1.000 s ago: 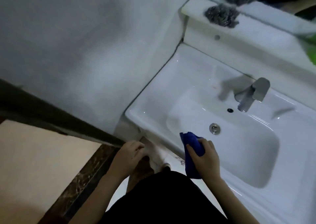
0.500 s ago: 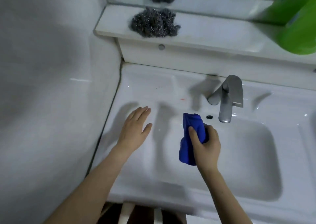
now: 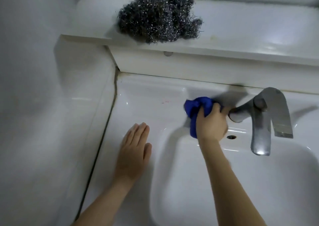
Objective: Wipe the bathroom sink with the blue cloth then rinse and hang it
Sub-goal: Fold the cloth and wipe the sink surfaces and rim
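The white bathroom sink (image 3: 148,94) fills the lower half of the head view. My right hand (image 3: 212,124) grips the bunched blue cloth (image 3: 196,108) and presses it on the sink's back ledge, just left of the grey metal faucet (image 3: 265,118). Part of the cloth hangs down under my palm toward the basin. My left hand (image 3: 133,153) lies flat on the sink's left rim with its fingers together and holds nothing. A few small red specks (image 3: 164,102) mark the ledge left of the cloth.
A ball of steel wool (image 3: 158,16) sits on the white shelf (image 3: 241,32) above the sink. The overflow hole (image 3: 231,137) lies below my right hand. A white tiled wall (image 3: 43,105) borders the sink on the left.
My right hand carried the blue cloth from above the basin's front up to the back ledge beside the faucet. My left hand rose from below the sink and settled flat on the left rim.
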Tool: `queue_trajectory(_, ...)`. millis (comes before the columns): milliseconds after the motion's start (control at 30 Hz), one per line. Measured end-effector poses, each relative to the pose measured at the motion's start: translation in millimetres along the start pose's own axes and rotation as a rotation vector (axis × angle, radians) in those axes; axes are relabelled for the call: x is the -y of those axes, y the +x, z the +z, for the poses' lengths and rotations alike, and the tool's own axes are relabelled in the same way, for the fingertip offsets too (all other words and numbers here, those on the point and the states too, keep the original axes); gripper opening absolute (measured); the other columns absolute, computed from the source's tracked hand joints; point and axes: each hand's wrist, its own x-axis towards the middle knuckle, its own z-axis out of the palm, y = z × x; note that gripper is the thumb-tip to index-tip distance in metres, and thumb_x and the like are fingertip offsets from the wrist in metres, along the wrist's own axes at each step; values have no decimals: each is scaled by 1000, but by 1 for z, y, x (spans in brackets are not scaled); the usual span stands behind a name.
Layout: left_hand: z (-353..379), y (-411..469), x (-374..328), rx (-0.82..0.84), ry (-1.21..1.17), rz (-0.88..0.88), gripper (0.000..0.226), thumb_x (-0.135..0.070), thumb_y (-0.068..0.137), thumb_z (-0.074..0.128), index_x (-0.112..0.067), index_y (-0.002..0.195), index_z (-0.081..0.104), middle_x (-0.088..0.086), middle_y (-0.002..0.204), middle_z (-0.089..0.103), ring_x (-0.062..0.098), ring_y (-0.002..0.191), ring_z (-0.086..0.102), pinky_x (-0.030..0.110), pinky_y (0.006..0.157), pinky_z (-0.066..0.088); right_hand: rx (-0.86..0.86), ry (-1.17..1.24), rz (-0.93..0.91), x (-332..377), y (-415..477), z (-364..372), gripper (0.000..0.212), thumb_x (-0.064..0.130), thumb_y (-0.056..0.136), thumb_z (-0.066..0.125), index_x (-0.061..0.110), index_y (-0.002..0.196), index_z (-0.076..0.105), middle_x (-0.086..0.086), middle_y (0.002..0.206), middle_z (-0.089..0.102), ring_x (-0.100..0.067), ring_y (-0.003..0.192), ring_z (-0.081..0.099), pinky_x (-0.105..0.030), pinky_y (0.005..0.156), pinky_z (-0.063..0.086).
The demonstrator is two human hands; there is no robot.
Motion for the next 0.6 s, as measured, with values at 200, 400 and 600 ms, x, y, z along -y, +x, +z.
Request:
queue_trajectory(200,0,1,-1,11,14,-15,53,-28,97,33,-7,144,41,9,152,40,27,144,30,45,116,28,78,-135,-309,-27,-8,-17,30,36,95,53,6,99,56,-11,108,55,-31,64,52,-30,57,34)
queue_trajectory(400,4,1,0,-14,7,-18,53,-28,96,34,-7,143,43,9,151,41,28,143,32,46,115,30,-22,-149,16,-1,10,-8,33,32,97,48,1,110,51,-19,121,52,-39,88,62,-36,64,39)
queue_trajectory(600,2,1,0,-10,25,-23,54,-29,96,33,-6,144,42,10,151,41,29,142,33,47,116,29,153,59,-204,-16,-27,-11,29,40,93,54,12,101,56,-2,115,53,-25,78,59,-32,65,44)
